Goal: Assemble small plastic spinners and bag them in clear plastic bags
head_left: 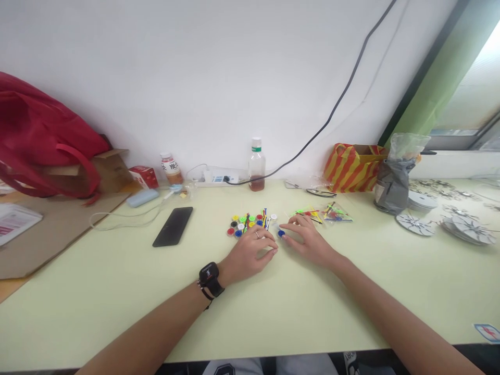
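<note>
My left hand (253, 250) is over the near edge of a cluster of small coloured round discs (234, 224). Its fingers are bent, with a gap between thumb and forefinger and nothing seen in it. Thin coloured plastic sticks (265, 214) lie among the discs. Just to the right, my right hand (308, 240) has its thumb and forefinger around a blue disc (281, 234), which sits low at the tabletop. Beyond the right hand are clear bags of coloured sticks (336, 213). The left hand partly hides the discs.
A black phone (173, 227) lies to the left, near a white cable (128, 226). Along the wall stand a drink bottle (257, 166), a power strip (216, 177) and a striped bag (353, 169). Round grey-white plates (414, 224) and a grey bag (391, 186) are at right.
</note>
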### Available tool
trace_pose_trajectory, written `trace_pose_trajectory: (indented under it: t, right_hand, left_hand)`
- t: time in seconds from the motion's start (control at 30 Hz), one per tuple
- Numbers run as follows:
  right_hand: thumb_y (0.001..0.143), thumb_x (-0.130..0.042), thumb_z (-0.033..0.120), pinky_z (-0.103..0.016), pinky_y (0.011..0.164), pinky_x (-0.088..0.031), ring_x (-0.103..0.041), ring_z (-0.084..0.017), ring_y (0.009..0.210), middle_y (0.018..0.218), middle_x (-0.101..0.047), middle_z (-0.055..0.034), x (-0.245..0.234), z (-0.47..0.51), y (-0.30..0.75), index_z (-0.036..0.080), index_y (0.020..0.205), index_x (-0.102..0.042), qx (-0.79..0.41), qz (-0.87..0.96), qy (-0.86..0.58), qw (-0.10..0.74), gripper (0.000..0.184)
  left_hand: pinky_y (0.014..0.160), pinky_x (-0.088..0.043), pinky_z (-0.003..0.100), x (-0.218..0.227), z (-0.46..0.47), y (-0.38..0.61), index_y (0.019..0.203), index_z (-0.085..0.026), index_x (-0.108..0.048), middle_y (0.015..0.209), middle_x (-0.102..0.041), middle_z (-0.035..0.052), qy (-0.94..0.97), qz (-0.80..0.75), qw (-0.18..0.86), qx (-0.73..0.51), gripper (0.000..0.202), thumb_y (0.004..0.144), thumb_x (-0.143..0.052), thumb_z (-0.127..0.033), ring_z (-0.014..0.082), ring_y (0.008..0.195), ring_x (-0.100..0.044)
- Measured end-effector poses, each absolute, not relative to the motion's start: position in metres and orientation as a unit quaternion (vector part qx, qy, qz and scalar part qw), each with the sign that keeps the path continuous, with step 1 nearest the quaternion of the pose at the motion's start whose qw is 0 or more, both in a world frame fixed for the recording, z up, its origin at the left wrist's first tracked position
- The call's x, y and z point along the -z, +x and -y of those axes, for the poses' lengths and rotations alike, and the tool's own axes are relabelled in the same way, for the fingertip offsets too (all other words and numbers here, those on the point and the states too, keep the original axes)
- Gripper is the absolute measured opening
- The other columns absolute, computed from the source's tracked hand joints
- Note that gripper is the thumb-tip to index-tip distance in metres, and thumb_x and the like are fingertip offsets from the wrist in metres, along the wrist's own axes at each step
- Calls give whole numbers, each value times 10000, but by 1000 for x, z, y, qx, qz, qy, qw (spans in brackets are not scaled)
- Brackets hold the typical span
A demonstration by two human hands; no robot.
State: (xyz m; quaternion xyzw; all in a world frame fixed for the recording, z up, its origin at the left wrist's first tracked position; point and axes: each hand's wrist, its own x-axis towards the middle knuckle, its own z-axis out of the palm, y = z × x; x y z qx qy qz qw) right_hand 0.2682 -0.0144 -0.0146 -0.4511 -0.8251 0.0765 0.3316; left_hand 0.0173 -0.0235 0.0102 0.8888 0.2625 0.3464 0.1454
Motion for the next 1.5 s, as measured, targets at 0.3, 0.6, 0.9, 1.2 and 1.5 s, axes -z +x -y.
trace_pose_trajectory:
  t: [0.3,0.6,0.9,1.2,1.5]
  right_hand:
    - [1017,-567,302,-415,841,-528,-665,-256,914,955,-754,-78,16,10,263,243,1033,-754,-137,814,-451,339,197]
    - [1033,-566,281,-447,939,-512,-669,-265,1004,1048,-759,-83,-6,23,255,272,1136,-725,-93,810,-375,442,190]
    - [1028,-580,257,-465,977,-514,-627,-261,1094,1140,-705,-77,-7,34,242,342,1189,-737,-61,820,-336,460,240]
    - [1039,-528,370,-329,666,-520,-563,-180,707,808,-580,-19,-11,35,249,265,1416,-580,-199,739,-396,507,394]
    - [1025,-568,434,-299,663,-497,-557,-133,683,1014,-611,-40,-9,41,242,257,1157,-660,-266,750,-379,473,239]
  left_hand:
    - [1034,-480,455,-9,23,18,1000,-255,-732,1025,-738,51,869,-274,156,-382,115,992,-618,-242,234,1036,-637]
    - [862,-549,341,-5,15,21,1184,-226,-643,1162,-695,76,679,-377,378,-503,312,1075,-464,-457,197,1007,-666]
    - [923,-587,379,-6,14,22,1181,-224,-721,1194,-708,92,623,-284,610,-398,331,949,-714,-460,212,1051,-697]
    - [993,-553,389,-2,8,19,1131,-184,-735,1090,-711,73,579,-315,616,-432,347,860,-829,-379,191,1010,-686]
    - [943,-564,360,-7,11,21,1054,-159,-749,1021,-718,61,564,-320,619,-443,337,819,-863,-372,177,937,-695]
